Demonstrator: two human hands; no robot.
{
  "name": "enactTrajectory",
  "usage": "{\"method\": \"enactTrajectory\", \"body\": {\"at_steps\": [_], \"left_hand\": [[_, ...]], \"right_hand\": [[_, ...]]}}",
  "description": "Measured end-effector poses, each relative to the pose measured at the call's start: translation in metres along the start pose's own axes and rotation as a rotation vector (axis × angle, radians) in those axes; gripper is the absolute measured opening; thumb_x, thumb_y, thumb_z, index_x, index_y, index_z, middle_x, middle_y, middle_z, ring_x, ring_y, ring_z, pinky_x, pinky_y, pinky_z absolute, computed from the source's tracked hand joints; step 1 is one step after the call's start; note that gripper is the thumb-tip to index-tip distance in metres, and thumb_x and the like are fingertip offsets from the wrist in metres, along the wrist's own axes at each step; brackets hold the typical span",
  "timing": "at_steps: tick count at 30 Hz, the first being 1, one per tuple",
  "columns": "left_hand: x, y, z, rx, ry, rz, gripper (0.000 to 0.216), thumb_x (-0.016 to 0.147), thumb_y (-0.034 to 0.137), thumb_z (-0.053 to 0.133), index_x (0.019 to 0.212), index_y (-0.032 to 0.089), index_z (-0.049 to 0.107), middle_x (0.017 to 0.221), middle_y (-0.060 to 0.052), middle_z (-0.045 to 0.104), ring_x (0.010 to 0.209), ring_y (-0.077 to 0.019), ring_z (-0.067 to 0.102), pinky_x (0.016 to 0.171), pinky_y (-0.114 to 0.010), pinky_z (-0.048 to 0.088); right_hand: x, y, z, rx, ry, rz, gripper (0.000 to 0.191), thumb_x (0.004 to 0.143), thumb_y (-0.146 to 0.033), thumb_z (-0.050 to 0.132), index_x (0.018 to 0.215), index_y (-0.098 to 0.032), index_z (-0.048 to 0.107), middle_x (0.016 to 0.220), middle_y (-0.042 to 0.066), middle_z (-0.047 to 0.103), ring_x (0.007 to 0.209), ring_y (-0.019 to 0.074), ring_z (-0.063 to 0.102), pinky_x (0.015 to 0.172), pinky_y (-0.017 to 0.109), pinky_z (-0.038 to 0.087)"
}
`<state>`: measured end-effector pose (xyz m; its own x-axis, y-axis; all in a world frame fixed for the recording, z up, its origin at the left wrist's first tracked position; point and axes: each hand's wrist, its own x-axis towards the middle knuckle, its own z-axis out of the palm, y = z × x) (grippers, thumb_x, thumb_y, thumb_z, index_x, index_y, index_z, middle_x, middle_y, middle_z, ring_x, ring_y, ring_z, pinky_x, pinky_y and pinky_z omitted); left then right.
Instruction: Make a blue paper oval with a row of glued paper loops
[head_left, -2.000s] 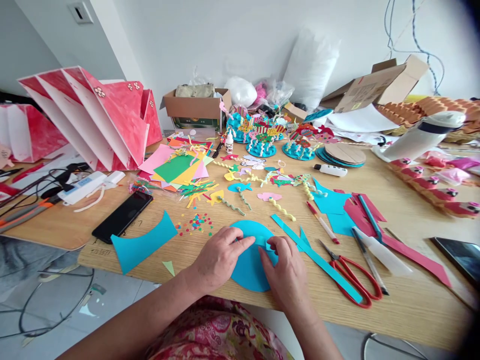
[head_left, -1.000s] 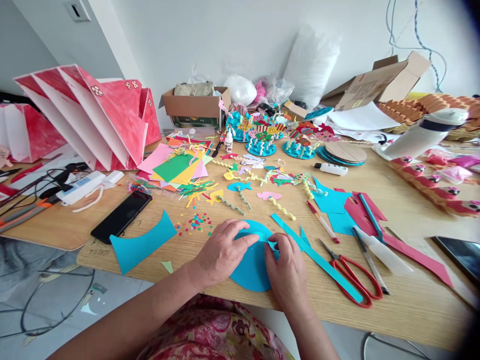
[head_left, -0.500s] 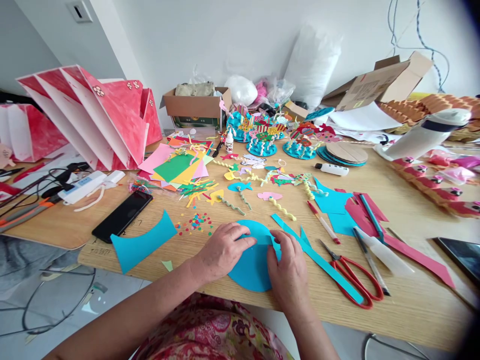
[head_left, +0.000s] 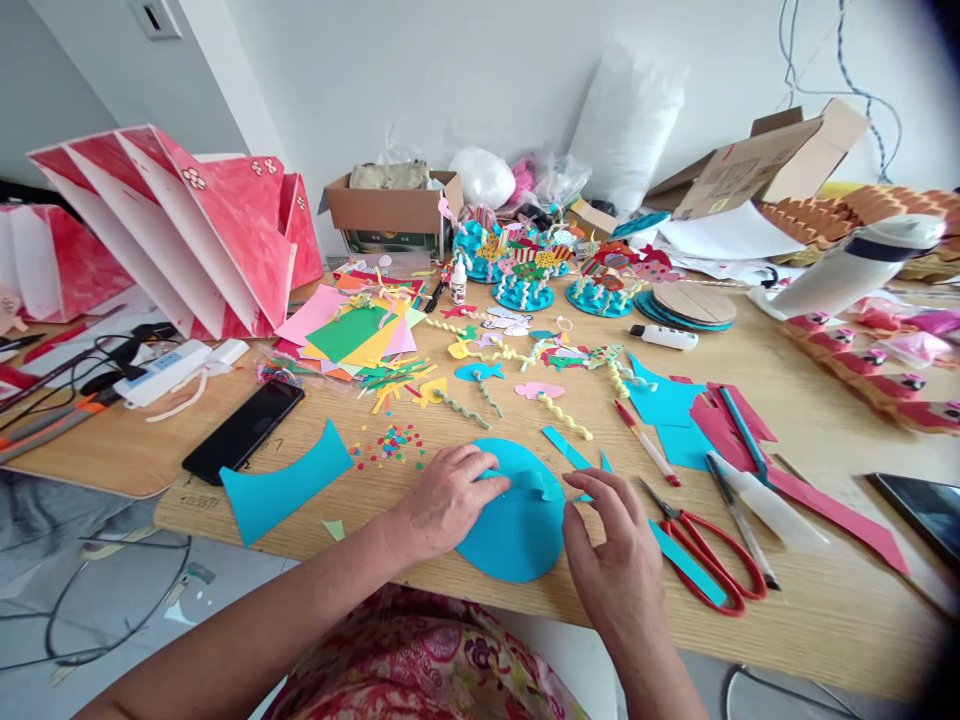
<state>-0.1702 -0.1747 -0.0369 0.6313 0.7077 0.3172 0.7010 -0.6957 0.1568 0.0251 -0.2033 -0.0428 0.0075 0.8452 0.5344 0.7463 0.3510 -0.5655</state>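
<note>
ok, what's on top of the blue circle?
A blue paper strip on the circle, upper half. The left hand covers part of the circle's left edge; whatever's under its fingers, possibly more strip, can't be seen.

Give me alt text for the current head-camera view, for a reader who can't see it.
A person's left hand rests on a blue paper disc bearing a bent blue strip; the half-open right hand is at the disc's right edge. Red-handled scissors lie to the right on the wooden table, with paper fish farther back.
</note>
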Motion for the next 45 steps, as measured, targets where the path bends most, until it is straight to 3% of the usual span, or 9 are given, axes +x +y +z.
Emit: {"method": "enactTrajectory", "body": {"at_steps": [10,18,23,29,33,37,45], "left_hand": [[-0.001,0.002,0.002,-0.027,-0.076,-0.018,0.024,0.09,0.02,0.041,0.103,0.024,0.06,0.106,-0.005,0.053,0.103,-0.0207,0.044,0.091,-0.036,0.039],[-0.001,0.005,0.002,-0.035,-0.059,-0.03,0.023,0.089,0.019,0.043,0.103,0.024,0.061,0.106,-0.005,0.053,0.103,-0.0209,0.044,0.091,-0.037,0.038],[0.001,0.005,0.002,-0.044,-0.062,-0.034,0.022,0.088,0.02,0.044,0.102,0.024,0.061,0.105,-0.005,0.053,0.102,-0.0202,0.044,0.091,-0.036,0.038],[0.001,0.005,0.0,-0.037,-0.091,-0.05,0.021,0.088,0.021,0.045,0.102,0.023,0.061,0.106,-0.006,0.053,0.103,-0.0211,0.044,0.091,-0.037,0.038],[0.001,0.006,-0.001,-0.054,-0.108,-0.052,0.022,0.089,0.022,0.043,0.101,0.023,0.061,0.106,-0.005,0.052,0.103,-0.0209,0.044,0.091,-0.038,0.038],[0.001,0.006,-0.003,-0.062,-0.114,-0.06,0.023,0.09,0.022,0.041,0.099,0.022,0.062,0.106,-0.006,0.053,0.102,-0.021,0.044,0.09,-0.037,0.038],[0.003,0.004,-0.007,-0.049,-0.116,-0.065,0.022,0.088,0.019,0.042,0.097,0.022,0.062,0.105,-0.006,0.053,0.103,-0.0207,0.044,0.091,-0.036,0.038]], "right_hand": [[-0.008,0.003,-0.001,-0.017,-0.017,-0.015,0.015,0.083,-0.015,0.044,0.088,-0.02,0.058,0.096,0.007,0.055,0.089,0.0208,0.053,0.075,0.036,0.045],[-0.005,0.009,0.01,-0.137,-0.087,-0.036,0.011,0.079,-0.025,0.051,0.089,-0.021,0.051,0.091,0.007,0.056,0.085,0.0235,0.052,0.073,0.038,0.043],[0.001,0.004,0.019,-0.163,-0.083,-0.068,0.012,0.077,-0.018,0.048,0.089,-0.019,0.051,0.087,0.008,0.056,0.081,0.0235,0.049,0.069,0.037,0.043],[0.002,-0.012,0.011,-0.116,-0.044,-0.202,0.018,0.08,-0.011,0.044,0.087,-0.017,0.061,0.089,0.01,0.053,0.08,0.0223,0.049,0.07,0.037,0.043],[-0.008,-0.019,0.009,-0.053,-0.087,-0.165,0.021,0.085,-0.012,0.042,0.089,-0.014,0.063,0.072,0.005,0.055,0.061,0.0159,0.053,0.055,0.027,0.042],[-0.017,-0.018,0.015,-0.011,-0.217,-0.091,0.027,0.087,-0.015,0.039,0.099,-0.015,0.063,0.071,0.004,0.063,0.053,0.0135,0.059,0.05,0.024,0.044],[-0.021,-0.019,0.018,0.005,-0.161,-0.035,0.032,0.087,-0.017,0.037,0.101,-0.015,0.065,0.09,0.009,0.069,0.066,0.0162,0.067,0.052,0.023,0.051]]}}
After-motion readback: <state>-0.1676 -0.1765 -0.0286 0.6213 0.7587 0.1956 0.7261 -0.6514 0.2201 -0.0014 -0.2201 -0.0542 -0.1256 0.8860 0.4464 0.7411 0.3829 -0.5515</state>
